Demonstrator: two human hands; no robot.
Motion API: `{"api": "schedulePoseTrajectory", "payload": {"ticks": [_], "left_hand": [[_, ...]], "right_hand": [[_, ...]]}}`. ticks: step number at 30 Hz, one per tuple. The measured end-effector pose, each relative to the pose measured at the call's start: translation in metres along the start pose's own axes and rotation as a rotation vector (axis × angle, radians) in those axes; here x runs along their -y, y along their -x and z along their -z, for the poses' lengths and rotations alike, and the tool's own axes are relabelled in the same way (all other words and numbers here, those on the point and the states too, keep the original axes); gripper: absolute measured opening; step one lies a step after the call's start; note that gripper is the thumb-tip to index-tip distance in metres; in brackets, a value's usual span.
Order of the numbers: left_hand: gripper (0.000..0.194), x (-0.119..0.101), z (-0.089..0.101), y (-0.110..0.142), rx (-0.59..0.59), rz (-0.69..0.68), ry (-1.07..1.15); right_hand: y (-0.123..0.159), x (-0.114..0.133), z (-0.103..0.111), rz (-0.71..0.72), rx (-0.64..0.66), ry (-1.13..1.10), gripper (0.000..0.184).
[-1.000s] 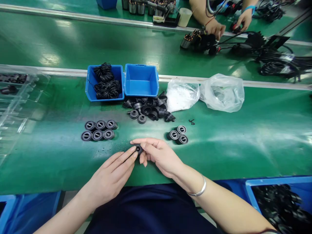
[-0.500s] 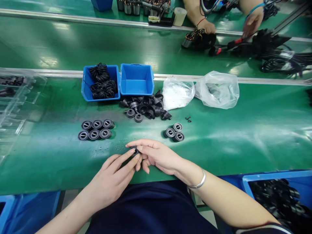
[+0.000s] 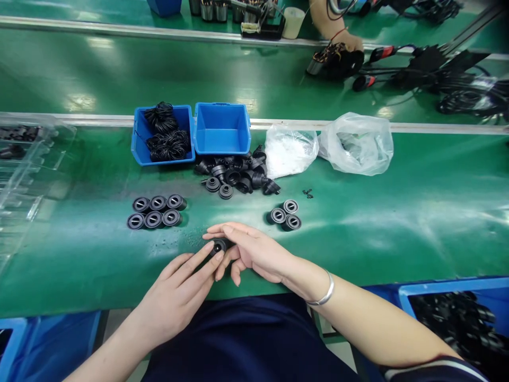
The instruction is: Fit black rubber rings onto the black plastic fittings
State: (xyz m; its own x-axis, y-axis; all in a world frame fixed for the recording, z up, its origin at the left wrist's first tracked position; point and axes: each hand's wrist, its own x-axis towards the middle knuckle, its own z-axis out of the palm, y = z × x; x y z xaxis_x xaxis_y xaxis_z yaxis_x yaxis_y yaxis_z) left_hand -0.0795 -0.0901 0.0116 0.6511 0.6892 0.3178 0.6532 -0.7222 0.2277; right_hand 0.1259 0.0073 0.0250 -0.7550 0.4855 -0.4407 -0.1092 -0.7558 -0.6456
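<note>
Between my hands, just above the green bench, is a black round plastic part (image 3: 219, 246) with a small hole in its end face. My left hand (image 3: 186, 289) grips its near side with the fingertips. The fingers of my right hand (image 3: 250, 252) curl round its far and right sides, the thumb lifted off it. Farther left stand several black cylindrical parts (image 3: 153, 218) in two rows, each with a light slot on top. Three like cylinders (image 3: 278, 215) are grouped to the right. Beyond my hands lies a pile of loose black caps (image 3: 243, 178).
A blue bin (image 3: 137, 151) holds bundled black cable; another blue bin (image 3: 222, 130) adjoins it. Two clear plastic bags (image 3: 292, 151) lie to their right, near tiny black pieces (image 3: 307, 193). Clear trays (image 3: 24, 180) stand at left. Across the bench, a co-worker's hand (image 3: 352, 42) handles parts.
My right thumb has lifted off the black part, so its end face with the hole shows more. The co-worker's one hand has shifted right; their other hand has left the view.
</note>
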Motion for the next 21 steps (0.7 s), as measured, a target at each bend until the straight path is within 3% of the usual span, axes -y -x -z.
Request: {"api": "schedulePoseTrajectory", "payload": {"ticks": [7, 11, 15, 21], "left_hand": [[0.038, -0.004, -0.001, -0.004, 0.018, 0.002, -0.027], [0.039, 0.0, 0.003, 0.0, 0.008, -0.054, -0.027], [0.036, -0.004, -0.003, 0.001, -0.017, -0.008, -0.036], [0.037, -0.008, -0.008, 0.0, 0.01, -0.008, -0.04]], "right_hand": [[-0.002, -0.002, 0.0, -0.008, -0.009, 0.03, 0.015], [-0.002, -0.002, -0.001, -0.001, -0.052, 0.025, 0.021], [0.0, -0.002, -0.001, 0.017, -0.025, -0.032, 0.028], [-0.003, -0.004, -0.001, 0.015, -0.033, 0.059, 0.017]]}}
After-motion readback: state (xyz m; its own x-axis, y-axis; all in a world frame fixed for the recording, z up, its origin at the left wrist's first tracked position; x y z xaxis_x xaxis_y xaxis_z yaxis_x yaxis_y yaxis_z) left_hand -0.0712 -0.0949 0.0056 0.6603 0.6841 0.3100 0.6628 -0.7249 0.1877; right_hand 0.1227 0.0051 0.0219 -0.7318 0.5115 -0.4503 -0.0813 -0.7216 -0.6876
